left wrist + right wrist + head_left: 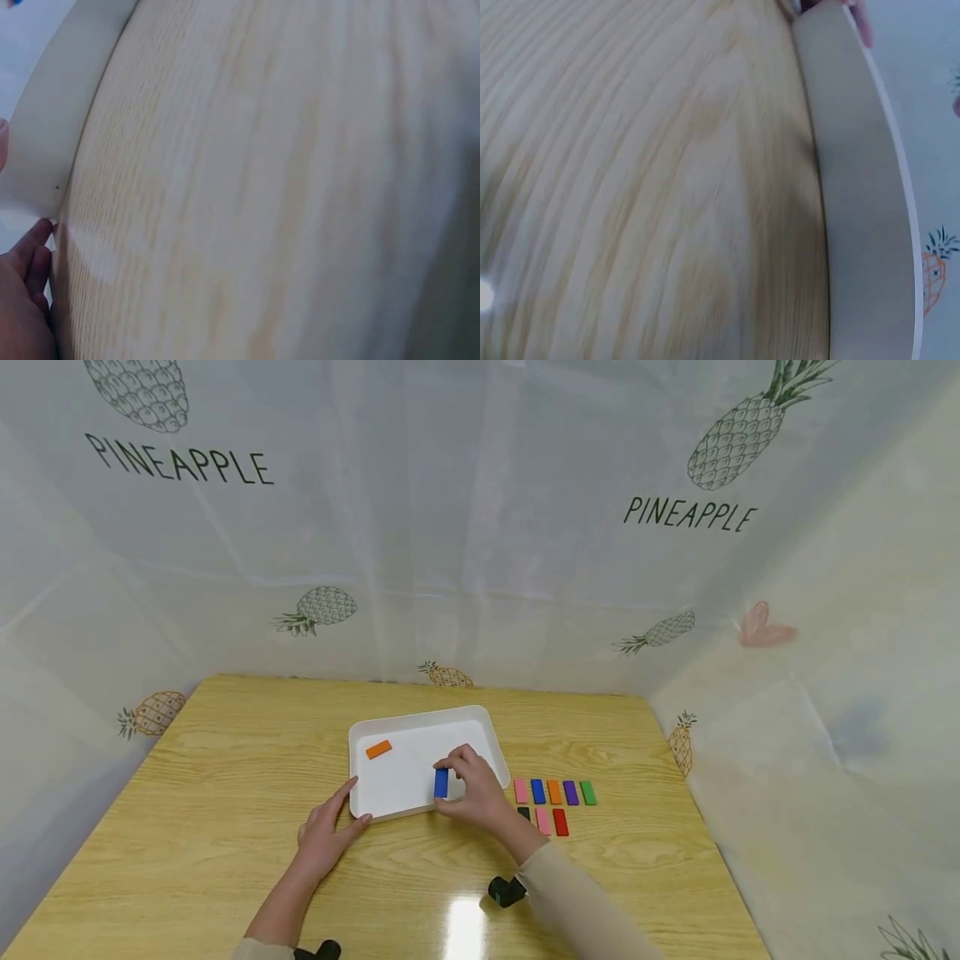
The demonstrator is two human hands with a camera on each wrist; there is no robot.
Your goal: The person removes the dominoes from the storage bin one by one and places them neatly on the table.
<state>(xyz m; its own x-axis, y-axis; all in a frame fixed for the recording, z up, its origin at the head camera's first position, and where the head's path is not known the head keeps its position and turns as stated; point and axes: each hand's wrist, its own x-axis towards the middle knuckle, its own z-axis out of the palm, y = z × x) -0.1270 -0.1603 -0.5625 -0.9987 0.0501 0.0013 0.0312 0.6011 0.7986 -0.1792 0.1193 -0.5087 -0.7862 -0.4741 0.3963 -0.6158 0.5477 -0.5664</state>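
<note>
My right hand [480, 792] pinches a blue block [441, 782] between thumb and fingers, over the front part of a white tray [420, 722]. The block stands lengthwise between the fingertips. At the tray's front left corner, my left hand [324, 837] holds the wall, thumb on the front side and fingers round the left side. In the left wrist view, fingers [34, 255] of that hand show low beside the tray's corner. An orange block [378, 749] lies inside the tray near its left back corner.
Right of the tray lie two rows of blocks: pink [521, 791], blue [537, 792], orange [554, 792], purple [571, 792] and green [588, 792], then black [523, 813], pink [543, 822] and red [561, 822]. A pineapple-print curtain [465, 527] surrounds the wooden table [225, 793].
</note>
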